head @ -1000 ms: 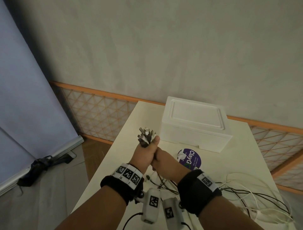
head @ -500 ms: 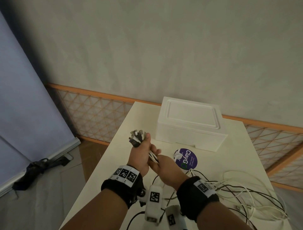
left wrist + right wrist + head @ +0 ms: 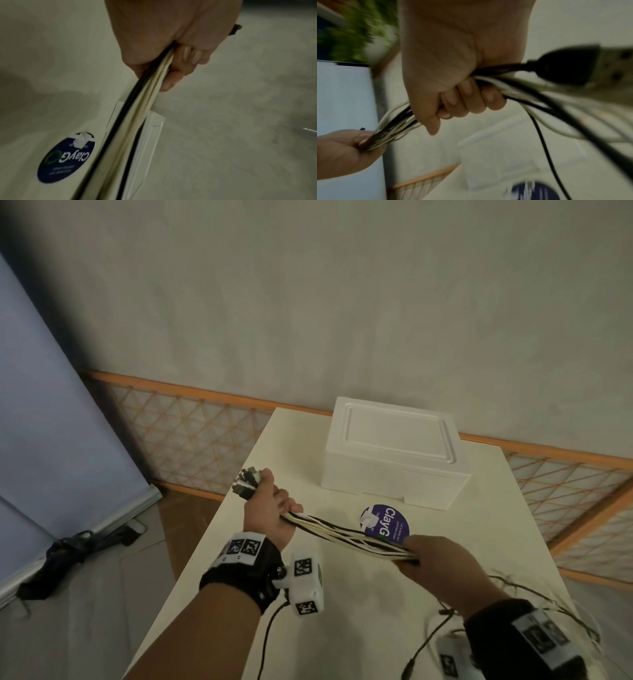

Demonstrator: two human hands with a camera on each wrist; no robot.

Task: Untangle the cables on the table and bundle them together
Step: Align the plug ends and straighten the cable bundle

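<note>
Left hand: your left hand is fisted round the cables up near their plug ends, with the connectors fanned out past your thumb, over the table's left edge.
Right hand: your right hand is wrapped round the same run further along; in the right wrist view the fingers curl under the strands.
Cables: black and white strands together, stretched in the air between your two fists, sloping down from left to right above the table.
Loose ends: past your right fist the strands spill out in slack loops by the near right corner of the table; how tangled they are there, hard to say.
Close-up: a black USB plug hangs right by the right wrist camera, badly blurred.
Table: a white foam box stands at the far side, lid on.
Sticker: a round purple label lies flat just in front of the box, partly behind the stretched strands.
</note>
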